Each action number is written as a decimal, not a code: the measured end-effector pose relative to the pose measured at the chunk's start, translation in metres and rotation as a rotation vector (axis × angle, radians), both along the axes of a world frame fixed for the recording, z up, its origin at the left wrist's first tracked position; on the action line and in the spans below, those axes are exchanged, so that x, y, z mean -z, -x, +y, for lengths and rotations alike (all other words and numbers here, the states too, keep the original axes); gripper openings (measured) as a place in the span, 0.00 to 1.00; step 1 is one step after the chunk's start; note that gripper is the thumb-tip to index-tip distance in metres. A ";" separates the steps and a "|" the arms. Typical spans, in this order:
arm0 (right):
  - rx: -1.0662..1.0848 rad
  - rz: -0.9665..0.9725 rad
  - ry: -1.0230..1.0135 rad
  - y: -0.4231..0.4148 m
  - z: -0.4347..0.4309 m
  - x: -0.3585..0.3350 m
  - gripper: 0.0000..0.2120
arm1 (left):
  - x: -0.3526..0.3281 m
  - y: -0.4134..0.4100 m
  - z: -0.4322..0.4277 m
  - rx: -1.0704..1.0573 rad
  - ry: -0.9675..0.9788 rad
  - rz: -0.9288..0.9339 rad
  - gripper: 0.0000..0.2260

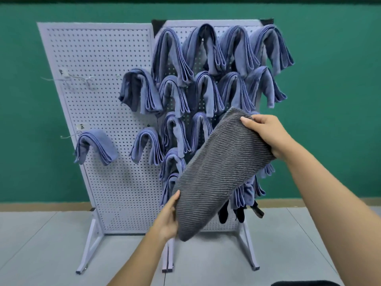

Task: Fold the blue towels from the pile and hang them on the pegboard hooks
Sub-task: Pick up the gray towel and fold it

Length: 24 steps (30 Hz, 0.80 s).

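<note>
Your right hand (268,137) grips the upper end of a grey ribbed towel (218,170), thumb on the near face and fingers curled over the far edge. Your left hand (168,218) holds the lower end, thumb pressed along the near side and fingers tucked behind the cloth. The towel is folded into a long thick band and stretches on a slant between your hands, low at the left and high at the right.

You hold it in front of the right pegboard (226,22), covering part of the board's lower half. That board is crowded with folded blue towels (208,93), each draped over a hook in rows from top to bottom. A few black items (223,214) hang near its bottom edge; what they are is unclear.

The left pegboard (99,58) stands just beside it and leans at an angle. It carries three blue towels: one at mid height near the right edge, two lower down. Thin wire hooks (68,78) jut from its upper left.

Both boards stand on white metal legs on a pale tiled floor (41,244), against a green wall (329,100).
</note>
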State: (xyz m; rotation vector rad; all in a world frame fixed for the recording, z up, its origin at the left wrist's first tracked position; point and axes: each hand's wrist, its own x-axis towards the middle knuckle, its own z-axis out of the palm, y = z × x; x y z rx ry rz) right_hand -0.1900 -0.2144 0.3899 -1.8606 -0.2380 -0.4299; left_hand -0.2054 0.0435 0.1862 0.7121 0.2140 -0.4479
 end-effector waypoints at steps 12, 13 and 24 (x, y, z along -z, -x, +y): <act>-0.147 0.668 -0.503 -0.021 -0.021 0.120 0.17 | -0.052 -0.019 0.104 -0.064 -0.263 -0.152 0.14; -0.203 0.690 -0.505 -0.022 -0.019 0.125 0.19 | -0.055 -0.020 0.111 -0.045 -0.299 -0.167 0.13; -0.343 0.698 -0.160 -0.036 0.004 0.129 0.08 | -0.072 -0.036 0.164 -0.010 -0.768 -0.351 0.11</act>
